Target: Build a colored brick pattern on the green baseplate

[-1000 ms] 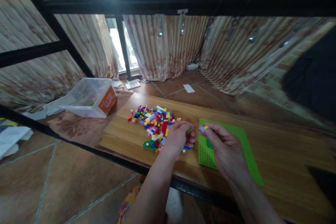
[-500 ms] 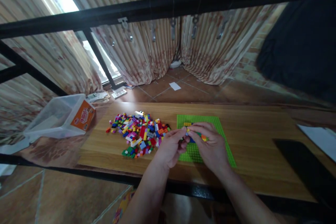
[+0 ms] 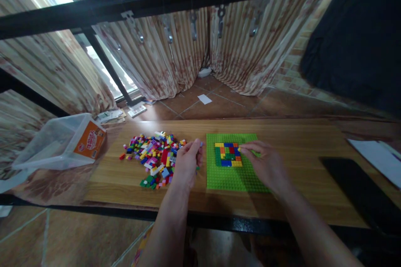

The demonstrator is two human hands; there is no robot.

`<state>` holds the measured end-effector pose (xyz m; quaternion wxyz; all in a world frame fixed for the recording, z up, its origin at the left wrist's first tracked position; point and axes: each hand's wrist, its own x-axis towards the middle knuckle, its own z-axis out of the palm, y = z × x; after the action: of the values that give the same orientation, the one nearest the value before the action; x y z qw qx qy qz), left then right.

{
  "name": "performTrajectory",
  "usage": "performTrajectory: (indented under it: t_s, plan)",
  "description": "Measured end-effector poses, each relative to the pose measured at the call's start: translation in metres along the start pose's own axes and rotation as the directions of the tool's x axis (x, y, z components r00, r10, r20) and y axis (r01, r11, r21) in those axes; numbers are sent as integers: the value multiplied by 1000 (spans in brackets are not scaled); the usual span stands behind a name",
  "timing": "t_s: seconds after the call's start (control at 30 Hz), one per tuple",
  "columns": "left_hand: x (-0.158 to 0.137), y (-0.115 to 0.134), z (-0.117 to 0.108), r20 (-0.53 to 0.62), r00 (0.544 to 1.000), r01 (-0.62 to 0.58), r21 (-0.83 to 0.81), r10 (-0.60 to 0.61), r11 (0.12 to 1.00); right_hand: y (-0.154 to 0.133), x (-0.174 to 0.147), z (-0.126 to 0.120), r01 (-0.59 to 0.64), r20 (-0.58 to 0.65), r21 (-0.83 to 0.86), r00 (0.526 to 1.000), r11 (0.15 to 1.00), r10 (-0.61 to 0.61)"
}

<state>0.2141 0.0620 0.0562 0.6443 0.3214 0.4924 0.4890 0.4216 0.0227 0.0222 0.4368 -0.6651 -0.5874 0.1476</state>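
Observation:
A green baseplate (image 3: 216,179) lies on the wooden table. On it sits a low square block of toy bricks (image 3: 228,162), in blue, yellow, red, orange and green. My right hand (image 3: 267,164) pinches a small yellow brick (image 3: 239,149) at the right edge of this block. My left hand (image 3: 187,160) is beside the baseplate's left edge, with thumb and curled fingers together. A bit of lavender shows by its fingertips, but what it holds is hard to make out. Left of that hand spreads a pile of loose mixed bricks (image 3: 153,154), partly hidden by it.
A clear plastic bin (image 3: 53,146) with an orange label stands left of the table (image 3: 297,142). At the right are a black flat object (image 3: 347,187) and white paper (image 3: 376,160). A dark metal bar (image 3: 175,2) with hooks crosses above the table.
My hands have come apart: the left moved left off the baseplate, the right moved right with the yellow brick. The brick block between them is now uncovered. The whole view shifted slightly.

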Motion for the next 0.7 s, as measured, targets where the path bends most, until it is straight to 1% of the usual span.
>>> performTrajectory:
  t_s: [0.13,0.3,0.57,0.7]
  plan:
    - [-1,-2,2,16,1000,-18,28,18,999,-7,-5,15,72,100,-59,993,996,-66]
    - [-2,-4,2,40,999,-24,47,22,999,-10,-4,26,111,158,-104,983,988,-93]
    - [-1,-4,1,51,998,-34,36,32,999,-6,-3,36,178,160,-185,976,967,-149]
    - [-1,-5,0,61,997,-40,37,38,998,-4,-1,41,166,157,-190,978,968,-137]
